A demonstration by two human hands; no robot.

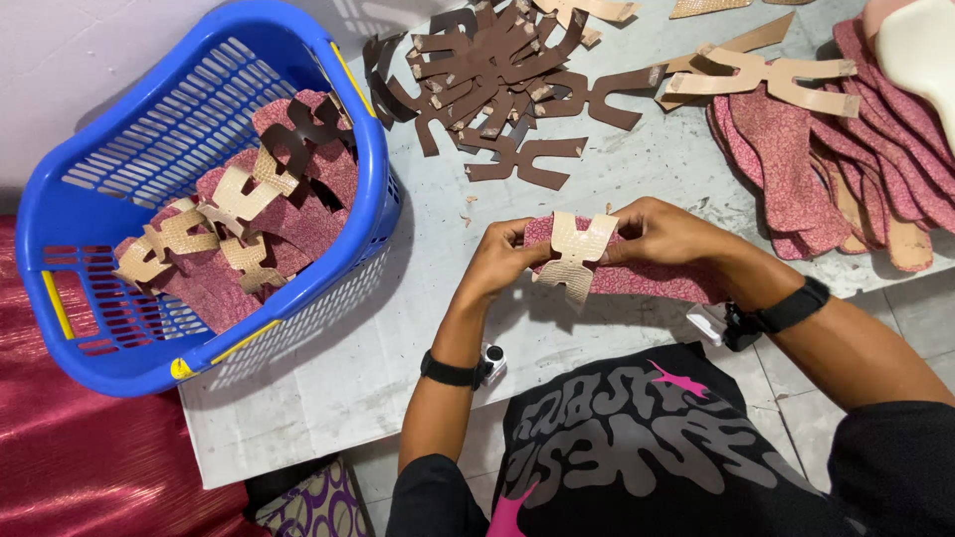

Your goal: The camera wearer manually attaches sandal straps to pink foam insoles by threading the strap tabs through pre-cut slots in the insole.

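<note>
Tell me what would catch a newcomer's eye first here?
Probably the blue basket at left, filled with pink soles carrying tan straps. At centre, the left hand and right hand press a tan strap onto a pink sole. Brown straps lie heaped on the table behind.

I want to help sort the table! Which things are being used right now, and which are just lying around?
In use:
left hand and right hand, both on the pink speckled sole piece
tan forked strap cut-out on it

Lying about:
blue plastic basket
pile of brown strap cut-outs
stack of pink soles
</note>
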